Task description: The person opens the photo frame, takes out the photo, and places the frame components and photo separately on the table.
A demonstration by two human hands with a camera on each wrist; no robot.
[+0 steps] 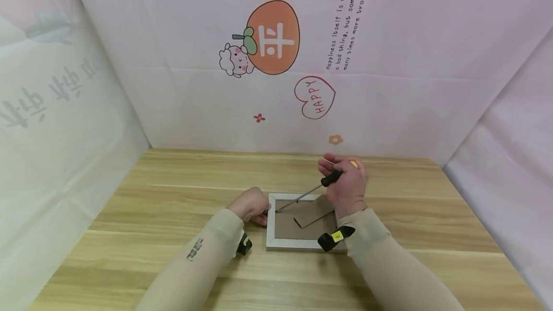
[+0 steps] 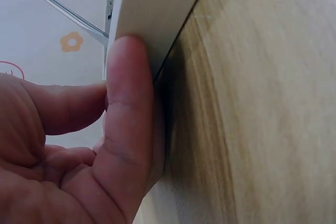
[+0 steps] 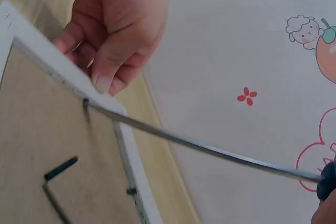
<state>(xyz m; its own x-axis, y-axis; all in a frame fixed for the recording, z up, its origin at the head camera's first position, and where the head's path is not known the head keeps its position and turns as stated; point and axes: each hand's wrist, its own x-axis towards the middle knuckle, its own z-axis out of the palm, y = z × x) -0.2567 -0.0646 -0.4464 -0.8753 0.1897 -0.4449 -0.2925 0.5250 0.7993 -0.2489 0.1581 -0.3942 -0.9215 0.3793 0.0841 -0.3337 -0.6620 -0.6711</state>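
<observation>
A white picture frame [image 1: 270,232] lies back side up on the table, its brown backing board [image 1: 285,227] showing. A fold-out stand flap [image 1: 317,212] sits on the board, partly hidden behind my right wrist. My left hand [image 1: 252,204] holds the frame's left side, thumb on top and a finger along its outer edge. In my right hand [image 1: 351,184] I grip a screwdriver [image 1: 302,196] by its black and yellow handle. The shaft slants down to the left. Its tip meets a small dark tab [image 3: 85,102] at the frame's inner left edge, close to my left thumb.
Another dark tab [image 3: 131,191] stands at an adjoining inner edge of the frame. The wood-grain table [image 1: 181,196] ends at a printed white backdrop [image 1: 194,109], with white sheets on both sides. Each wrist wears a small black device [image 1: 330,241].
</observation>
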